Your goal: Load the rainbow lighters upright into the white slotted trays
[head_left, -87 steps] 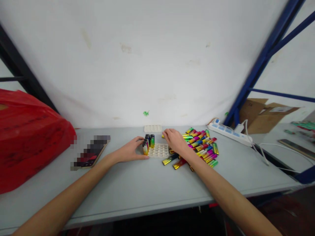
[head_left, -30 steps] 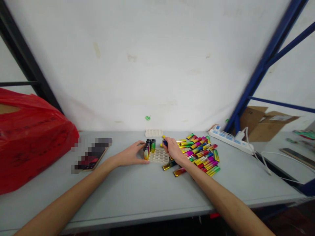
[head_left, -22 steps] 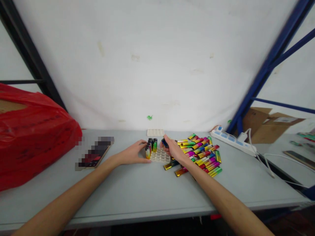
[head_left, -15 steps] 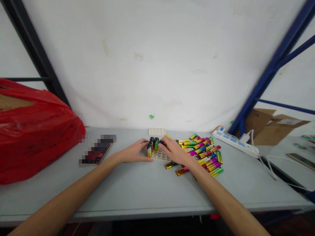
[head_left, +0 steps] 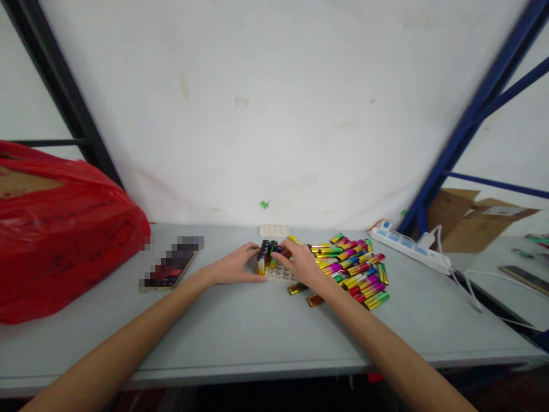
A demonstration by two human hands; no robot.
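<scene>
Several shiny multicoloured lighters (head_left: pixel 261 264) with black tops stand upright in the left part of a pale tray with cells (head_left: pixel 281 274). My left hand (head_left: pixel 234 266) is at the tray's left edge, thumb and fingers apart around the corner by the standing lighters. Over the tray, the fingers of my right hand (head_left: pixel 303 264) are closed on a lighter (head_left: pixel 274 258) beside the standing ones; its lower part is hard to make out. Bare cells show below the right hand. To the right lies a loose pile of metallic lighters (head_left: pixel 354 268).
A second pale tray (head_left: pixel 274 230) lies by the wall. At left are a phone (head_left: pixel 175 266), partly blurred out, and a big red plastic bag (head_left: pixel 68 234). A white power strip (head_left: pixel 409 249) with cables and a cardboard box (head_left: pixel 476 223) are at right.
My right hand has shifted slightly left towards the standing lighters, bringing a lighter close to them. My left hand has hardly moved.
</scene>
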